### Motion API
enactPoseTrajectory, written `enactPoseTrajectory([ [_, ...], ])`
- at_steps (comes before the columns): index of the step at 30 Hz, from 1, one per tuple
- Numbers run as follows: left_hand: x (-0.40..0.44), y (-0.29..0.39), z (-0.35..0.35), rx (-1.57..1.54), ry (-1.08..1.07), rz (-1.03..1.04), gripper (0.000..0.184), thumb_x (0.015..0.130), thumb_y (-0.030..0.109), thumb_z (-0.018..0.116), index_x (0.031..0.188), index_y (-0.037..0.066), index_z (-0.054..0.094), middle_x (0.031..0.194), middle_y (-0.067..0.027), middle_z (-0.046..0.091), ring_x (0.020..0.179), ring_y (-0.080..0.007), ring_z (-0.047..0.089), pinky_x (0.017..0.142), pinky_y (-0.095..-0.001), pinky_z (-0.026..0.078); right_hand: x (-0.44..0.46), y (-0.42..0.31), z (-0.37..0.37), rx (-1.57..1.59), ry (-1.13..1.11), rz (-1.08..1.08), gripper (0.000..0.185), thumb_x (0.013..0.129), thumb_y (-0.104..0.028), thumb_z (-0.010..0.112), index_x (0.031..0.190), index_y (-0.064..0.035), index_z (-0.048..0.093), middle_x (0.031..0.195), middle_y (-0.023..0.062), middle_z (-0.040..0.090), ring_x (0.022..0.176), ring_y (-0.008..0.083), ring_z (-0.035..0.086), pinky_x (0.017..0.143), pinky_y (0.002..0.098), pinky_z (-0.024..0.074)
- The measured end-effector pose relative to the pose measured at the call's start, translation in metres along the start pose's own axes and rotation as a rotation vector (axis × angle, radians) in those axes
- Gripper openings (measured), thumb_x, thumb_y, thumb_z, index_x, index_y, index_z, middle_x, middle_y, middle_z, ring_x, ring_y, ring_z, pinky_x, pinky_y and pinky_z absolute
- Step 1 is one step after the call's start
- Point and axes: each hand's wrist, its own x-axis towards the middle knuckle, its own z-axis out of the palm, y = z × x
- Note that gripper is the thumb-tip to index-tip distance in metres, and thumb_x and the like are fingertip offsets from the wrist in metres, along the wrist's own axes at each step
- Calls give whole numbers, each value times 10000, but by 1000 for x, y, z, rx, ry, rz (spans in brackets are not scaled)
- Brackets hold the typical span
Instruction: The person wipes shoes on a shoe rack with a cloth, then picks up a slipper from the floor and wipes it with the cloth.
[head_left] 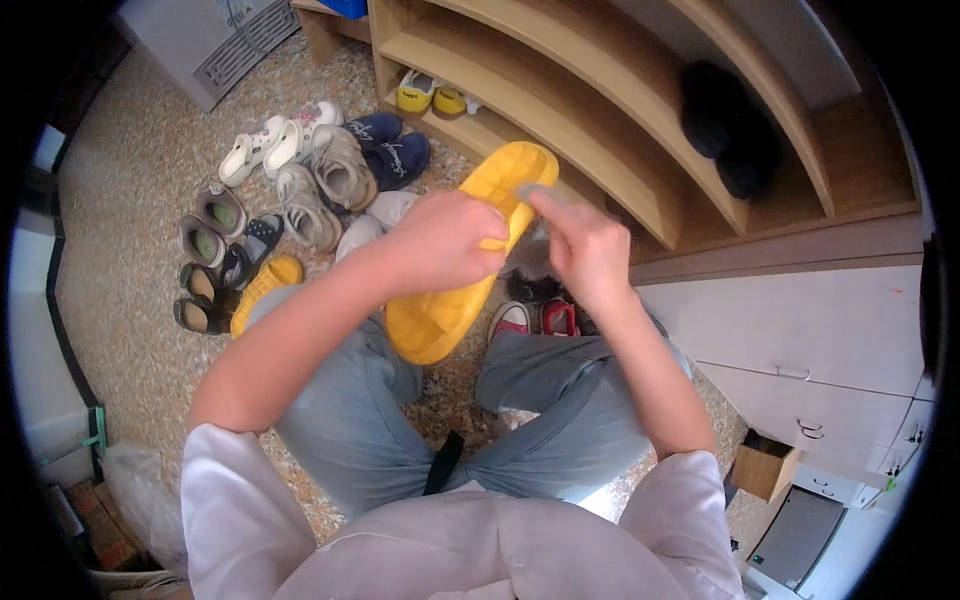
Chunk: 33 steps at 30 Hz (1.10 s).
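Observation:
My left hand (pixel 455 235) is closed around the middle of a yellow slipper (pixel 435 325), which is tilted in front of my knees. My right hand (pixel 590 245) is at the slipper's upper end, its fingers pinched on a small greyish thing against the yellow surface; I cannot make out what it is. Another yellow slipper (pixel 275 280) lies on the floor to the left, beside a dark patterned pair (pixel 262 236).
A wooden shoe rack (pixel 560 105) holds yellow-and-white shoes (pixel 432 95) and black footwear (pixel 730 130). White clogs (pixel 290 140), navy slippers (pixel 395 160) and grey shoes (pixel 340 170) stand on the speckled floor. White cabinets (pixel 800 340) are at right.

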Motion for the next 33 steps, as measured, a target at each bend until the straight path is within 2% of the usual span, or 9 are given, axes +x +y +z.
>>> enactPoseTrajectory([
  [5, -3, 1, 1, -38, -73, -44, 195, 685, 220, 587, 630, 34, 585, 686, -170, 594, 712, -368, 587, 653, -458, 463, -5, 12, 5, -50, 17, 75, 379, 725, -63, 596, 1073, -211, 627, 681, 84, 584, 566, 284, 601, 484, 398, 486],
  [8, -5, 1, 0, -21, -105, -82, 194, 686, 218, 586, 633, 31, 585, 701, -170, 597, 719, -368, 586, 650, -457, 463, -14, -11, 5, 72, 30, -44, 403, 679, -41, 622, 1061, -168, 638, 652, 80, 557, 545, 257, 590, 480, 369, 485],
  [20, -4, -3, 2, 2, 70, 71, 234, 722, 186, 588, 606, 9, 488, 661, -142, 517, 672, -343, 547, 596, -423, 424, -6, 3, 8, 8, 59, -54, 412, 670, -28, 614, 1037, -211, 656, 652, 81, 553, 533, 262, 582, 458, 370, 471],
  [26, -8, 11, -13, -169, 55, 78, 298, 764, 216, 606, 612, -6, 478, 628, -153, 477, 625, -341, 513, 562, -394, 396, -18, 52, 20, -180, -54, 143, 355, 711, -37, 583, 1020, -192, 664, 667, 104, 591, 611, 295, 610, 523, 405, 499],
  [28, -5, 4, -22, -125, 6, -113, 288, 752, 291, 583, 668, 16, 577, 706, -160, 584, 703, -361, 570, 634, -447, 440, -15, 51, 20, -26, 70, 197, 285, 768, -55, 583, 1024, -151, 665, 707, 124, 613, 632, 270, 630, 567, 388, 507],
  [29, -4, 1, -20, -122, 15, -109, 288, 752, 291, 583, 668, 16, 577, 706, -160, 584, 703, -361, 570, 634, -447, 440, -14, 55, 23, -31, 75, 189, 285, 768, -55, 583, 1024, -151, 665, 707, 124, 613, 632, 270, 630, 567, 388, 507],
  [31, -3, -2, -14, -56, -57, -92, 315, 765, 324, 592, 699, 17, 602, 695, -174, 584, 694, -374, 566, 628, -451, 439, -14, 60, 29, 337, 237, 354, 189, 846, -90, 565, 1008, -74, 661, 755, 116, 647, 669, 229, 645, 615, 356, 504],
  [32, -1, -4, -13, -55, -49, -136, 363, 789, 376, 590, 729, 20, 624, 714, -190, 595, 705, -378, 577, 639, -447, 449, -17, 62, 29, 606, 177, 529, 195, 898, -134, 541, 1043, -48, 639, 666, 59, 603, 605, 164, 588, 572, 318, 467],
  [33, 0, -10, -10, -52, -48, -127, 363, 789, 376, 590, 729, 20, 624, 714, -190, 595, 705, -378, 577, 639, -447, 449, -15, 60, 20, 601, 185, 529, 195, 898, -134, 541, 1043, -48, 639, 666, 59, 603, 605, 164, 588, 572, 318, 467],
])
